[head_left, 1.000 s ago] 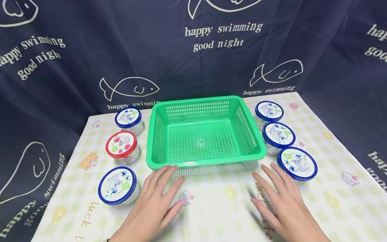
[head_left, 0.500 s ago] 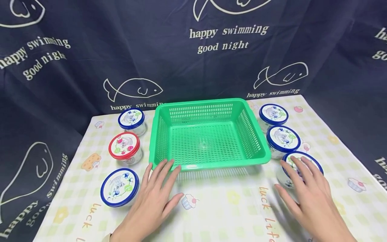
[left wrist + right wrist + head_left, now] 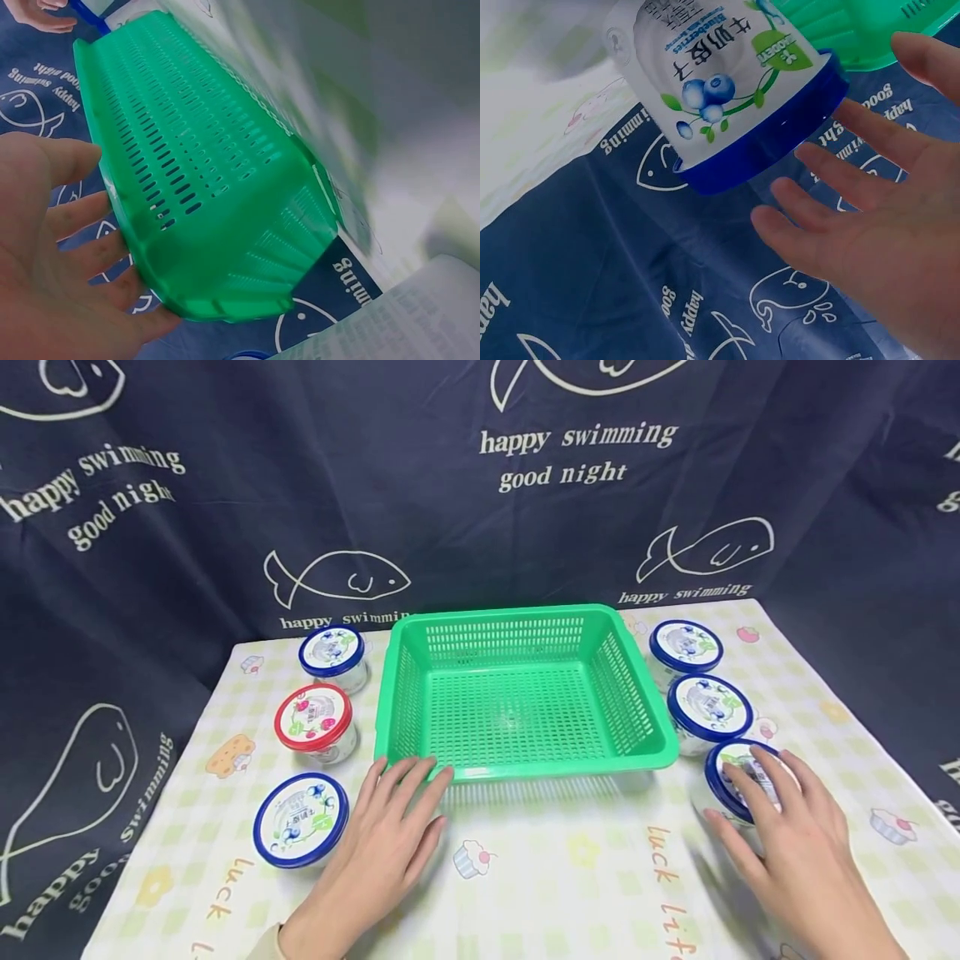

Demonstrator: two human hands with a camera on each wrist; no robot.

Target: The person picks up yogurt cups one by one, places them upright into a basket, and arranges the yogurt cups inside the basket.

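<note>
My left hand (image 3: 386,839) is at the near left corner of a green slotted plastic basket (image 3: 517,771), its spread fingertips overlapping the rim. In the left wrist view those fingers (image 3: 90,255) lie relaxed along the basket's edge, curled round nothing. Over the nearest blue-lidded tub (image 3: 705,82) on the right, my right hand (image 3: 798,847) hovers with fingers spread and thumb at the tub's near left side. The right wrist view shows blueberries printed on this tub, with the fingertips right by its blue lid (image 3: 765,142). The basket holds nothing.
Two more blue-lidded tubs (image 3: 710,707) (image 3: 686,646) line the basket's right side. To its left stand a red-lidded tub (image 3: 313,718) and two blue-lidded ones (image 3: 300,820) (image 3: 332,648). A dark curtain (image 3: 450,485) hangs behind the checked tablecloth (image 3: 540,877).
My right hand has moved right, from beside the basket's near right corner to over the nearest right tub. My left hand stays by the basket corner. The head view has shifted slightly.
</note>
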